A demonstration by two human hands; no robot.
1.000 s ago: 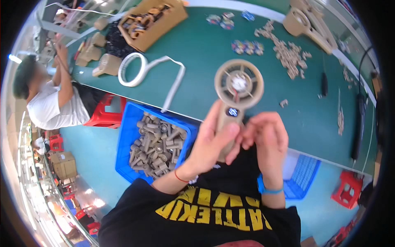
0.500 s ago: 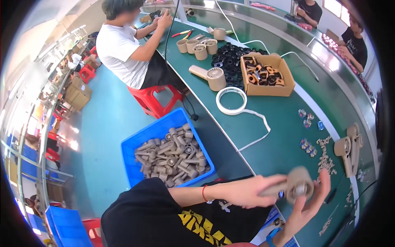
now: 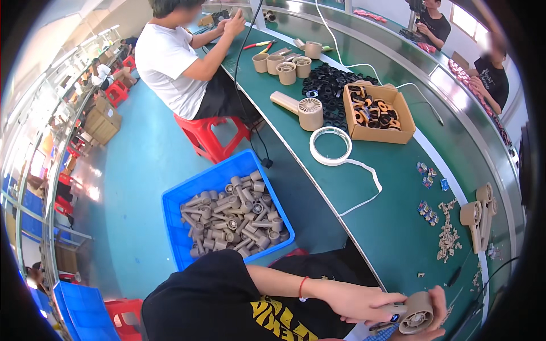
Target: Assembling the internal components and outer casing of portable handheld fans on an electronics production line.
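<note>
A beige handheld fan [image 3: 422, 301] is held low over the near edge of the green bench, its round head facing up toward me. My left hand [image 3: 361, 301] is closed around its handle, where a small dark display shows. My right hand [image 3: 438, 315] curls round the far side of the round head, fingers against the rim. A propeller-like hub is visible inside the head. On the bench beyond my right hand lies a scatter of small beige parts [image 3: 449, 238]. Small blue-and-silver parts [image 3: 427, 213] sit close to them.
A blue crate [image 3: 170, 219] full of beige fan bodies stands at my left. On the bench are a roll of white tape [image 3: 314, 149], a cardboard box [image 3: 378, 134] of ring parts, another fan [image 3: 310, 115] and standing fans [image 3: 471, 215]. A co-worker [image 3: 173, 62] sits far left.
Both hands have brought the fan down and nearer to me. My right hand, spread beside the head before, now wraps round it. The view has shifted slightly.
</note>
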